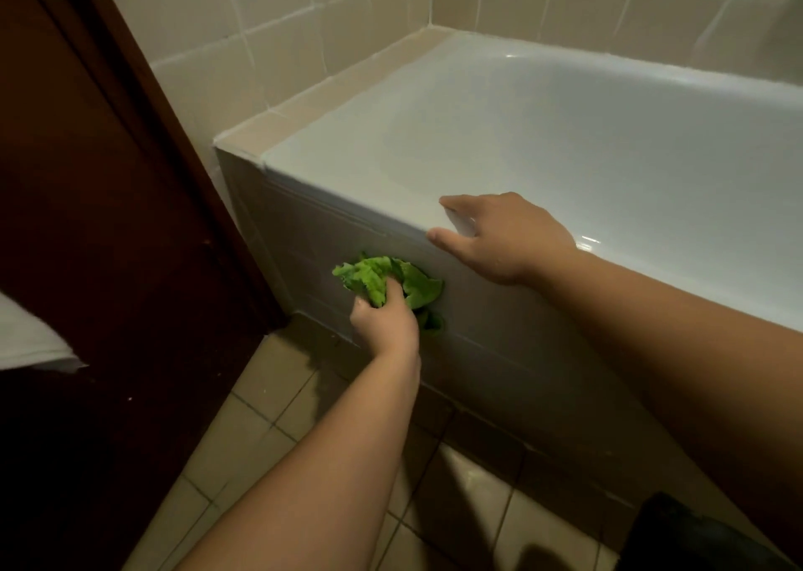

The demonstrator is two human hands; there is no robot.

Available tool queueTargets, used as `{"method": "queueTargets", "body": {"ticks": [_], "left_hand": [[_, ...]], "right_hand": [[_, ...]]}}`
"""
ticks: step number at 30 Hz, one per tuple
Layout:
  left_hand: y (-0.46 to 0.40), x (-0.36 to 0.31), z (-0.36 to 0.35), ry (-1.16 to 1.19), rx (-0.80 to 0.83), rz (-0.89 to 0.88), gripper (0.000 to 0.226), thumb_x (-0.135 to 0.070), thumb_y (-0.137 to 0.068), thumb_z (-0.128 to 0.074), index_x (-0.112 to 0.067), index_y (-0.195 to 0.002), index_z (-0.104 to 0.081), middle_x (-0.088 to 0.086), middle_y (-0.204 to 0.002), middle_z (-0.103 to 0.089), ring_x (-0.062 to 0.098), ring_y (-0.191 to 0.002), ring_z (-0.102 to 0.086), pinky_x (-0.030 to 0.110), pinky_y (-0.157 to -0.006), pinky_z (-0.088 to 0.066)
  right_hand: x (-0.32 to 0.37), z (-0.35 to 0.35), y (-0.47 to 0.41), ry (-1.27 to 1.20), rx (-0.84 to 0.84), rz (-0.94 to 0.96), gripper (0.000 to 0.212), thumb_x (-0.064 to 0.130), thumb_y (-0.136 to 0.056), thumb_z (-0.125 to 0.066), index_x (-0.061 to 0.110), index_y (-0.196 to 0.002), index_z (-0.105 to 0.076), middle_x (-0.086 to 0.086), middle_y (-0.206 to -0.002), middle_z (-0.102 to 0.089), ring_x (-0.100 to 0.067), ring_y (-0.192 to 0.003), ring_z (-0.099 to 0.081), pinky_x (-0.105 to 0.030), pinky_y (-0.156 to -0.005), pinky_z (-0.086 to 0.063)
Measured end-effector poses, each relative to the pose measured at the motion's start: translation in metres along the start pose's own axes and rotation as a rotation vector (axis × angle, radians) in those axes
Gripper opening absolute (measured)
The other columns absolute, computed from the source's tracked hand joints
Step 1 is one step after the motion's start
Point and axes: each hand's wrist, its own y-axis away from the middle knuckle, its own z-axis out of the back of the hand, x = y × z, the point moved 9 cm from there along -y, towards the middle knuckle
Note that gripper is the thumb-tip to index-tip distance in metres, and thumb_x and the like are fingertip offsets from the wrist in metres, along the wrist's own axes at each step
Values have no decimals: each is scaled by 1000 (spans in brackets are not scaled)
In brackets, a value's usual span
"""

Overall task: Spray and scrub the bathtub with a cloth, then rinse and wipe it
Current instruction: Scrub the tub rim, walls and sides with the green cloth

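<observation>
A pale bathtub [543,136] fills the right half of the head view, its near rim running from upper left to lower right. My left hand [384,320] grips a crumpled green cloth [378,277] and presses it against the tub's tiled outer front panel [499,331], below the rim. My right hand [506,236] rests flat on the near rim with fingers spread, thumb over the outer edge, holding nothing. No spray bottle is in view.
A dark wooden door [108,223] stands at the left, close to the tub's end. Something white [30,336] shows at the left edge. Beige tiles cover the floor [269,440] and walls [304,27]. A dark object [695,536] sits at the bottom right.
</observation>
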Motion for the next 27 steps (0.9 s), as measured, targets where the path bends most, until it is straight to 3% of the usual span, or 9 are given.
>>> {"method": "queueTargets", "body": {"ticks": [2,6,11,14,16,20,24,27], "left_hand": [[15,7,-4,6,27,76,38,-35,-94,-70,-14,-125,-66,3,-119,-70,25,-109,-66,41,-97,-55],[51,-4,-17,-4,137,-18,9,-22,-88,-79,-21,-95,-75,-3,-91,-78,17,-88,-74,38,-84,-61],[59,-55,-20,-36,144,-293,36,-20,-89,-80,-18,-124,-74,-5,-101,-78,10,-92,-74,28,-82,-60],[48,-50,-6,-148,19,-284,28,-26,-95,-72,-14,-120,-73,1,-106,-76,21,-99,-71,28,-83,-50],[53,-30,-3,-209,3,-209,26,-26,-97,-69,-9,-116,-72,6,-107,-73,24,-99,-67,25,-81,-41],[75,3,-18,-171,129,-109,17,-25,-92,-75,-15,-106,-75,0,-94,-76,22,-89,-72,34,-78,-55],[69,-6,-26,-87,177,-173,38,-19,-93,-74,-28,-130,-70,-7,-107,-77,11,-94,-74,32,-85,-62],[40,-15,-15,-136,79,-281,43,-20,-96,-69,-27,-138,-65,-1,-122,-73,16,-107,-70,29,-93,-55]], "right_hand": [[-8,0,7,3,12,-25,73,80,-93,-38,42,-156,-37,1,-153,-53,-28,-139,-49,-46,-107,-47],[-27,1,27,27,16,-75,74,82,-93,-32,45,-157,-33,1,-155,-51,-28,-140,-48,-45,-106,-45],[-49,4,46,16,45,-131,75,84,-93,-27,41,-152,-42,-2,-151,-55,-31,-136,-51,-46,-103,-45],[-64,2,53,60,69,-184,80,88,-90,-19,29,-130,-54,-6,-127,-65,-32,-115,-59,-44,-89,-49],[-67,3,56,80,63,-202,77,90,-87,-15,28,-114,-53,-5,-113,-65,-31,-103,-59,-44,-84,-51],[-63,2,56,96,41,-183,74,88,-89,-15,27,-110,-51,-6,-104,-64,-32,-98,-58,-45,-80,-51],[-60,2,54,129,24,-150,77,88,-90,-17,24,-116,-51,-8,-103,-64,-33,-96,-58,-44,-77,-51],[-59,0,49,182,20,-131,76,91,-86,-22,23,-104,-48,-6,-93,-59,-31,-88,-56,-41,-69,-46]]}}
